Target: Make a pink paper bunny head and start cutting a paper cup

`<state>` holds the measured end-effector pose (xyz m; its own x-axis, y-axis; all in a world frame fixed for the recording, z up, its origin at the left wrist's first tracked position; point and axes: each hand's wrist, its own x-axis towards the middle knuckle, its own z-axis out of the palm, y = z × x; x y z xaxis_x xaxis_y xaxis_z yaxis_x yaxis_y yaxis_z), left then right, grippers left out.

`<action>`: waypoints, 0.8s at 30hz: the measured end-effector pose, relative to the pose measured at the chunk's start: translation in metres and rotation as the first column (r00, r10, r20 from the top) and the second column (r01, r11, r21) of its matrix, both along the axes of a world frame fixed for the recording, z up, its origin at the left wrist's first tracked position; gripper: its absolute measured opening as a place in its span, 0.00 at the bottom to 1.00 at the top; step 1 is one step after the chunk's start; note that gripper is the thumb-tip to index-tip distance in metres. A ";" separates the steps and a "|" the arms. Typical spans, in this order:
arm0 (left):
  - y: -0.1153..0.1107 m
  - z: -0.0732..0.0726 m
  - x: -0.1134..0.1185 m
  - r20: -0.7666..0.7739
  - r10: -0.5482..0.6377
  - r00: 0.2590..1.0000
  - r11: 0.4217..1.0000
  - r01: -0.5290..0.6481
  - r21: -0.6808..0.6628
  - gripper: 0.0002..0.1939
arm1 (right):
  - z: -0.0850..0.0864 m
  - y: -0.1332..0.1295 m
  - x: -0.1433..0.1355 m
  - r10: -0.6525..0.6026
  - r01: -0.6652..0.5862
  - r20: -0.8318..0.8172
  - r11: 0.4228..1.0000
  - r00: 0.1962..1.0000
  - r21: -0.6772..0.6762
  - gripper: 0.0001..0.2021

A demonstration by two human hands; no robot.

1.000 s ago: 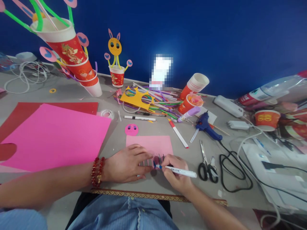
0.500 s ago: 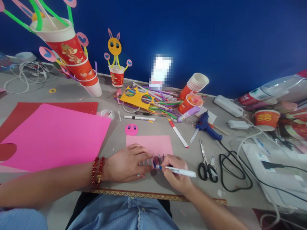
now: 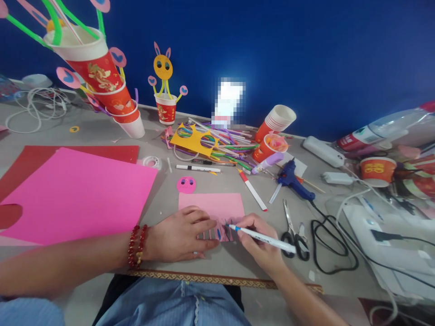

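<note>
A light pink sheet of paper lies in front of me, with narrow cut-outs along its near part and a small blue mark on it. Flat across its left side, my left hand presses it down with fingers spread. My right hand pinches a white marker with a blue tip, which points left over the paper near the cut-outs. Whether the tip touches the paper I cannot tell. Just beyond the sheet is a round pink paper face.
Black-handled scissors and a blue glue gun with its cord lie to the right. Bright pink paper covers the left side. Behind are pipe cleaners, a yellow paper scrap and stacked paper cups.
My right hand has moved right and slightly back with the marker, whose tip has shifted right and up, uncovering the blue mark. My left hand stays nearly still on the paper.
</note>
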<state>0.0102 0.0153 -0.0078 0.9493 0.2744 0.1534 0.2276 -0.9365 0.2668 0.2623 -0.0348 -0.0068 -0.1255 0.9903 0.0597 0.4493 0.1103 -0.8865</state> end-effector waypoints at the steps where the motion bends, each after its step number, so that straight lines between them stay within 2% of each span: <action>1: 0.000 0.000 0.000 -0.003 0.002 1.000 1.000 -0.002 0.000 0.19 | 0.000 0.000 0.001 0.027 -0.027 0.019 1.000 0.999 0.005 0.04; 5: 0.000 -0.001 0.001 -0.012 0.006 1.000 1.000 -0.007 -0.016 0.19 | 0.000 -0.002 0.001 0.096 -0.103 0.086 0.991 0.992 0.082 0.06; 10: 0.000 -0.003 0.002 -0.004 0.005 1.000 1.000 -0.005 -0.027 0.18 | -0.002 -0.002 -0.005 0.061 -0.083 0.137 0.984 0.989 0.159 0.06; 24: 0.000 -0.003 0.002 0.008 0.016 1.000 0.999 -0.016 -0.040 0.17 | 0.000 0.001 -0.007 0.083 -0.107 0.188 0.987 0.979 0.119 0.06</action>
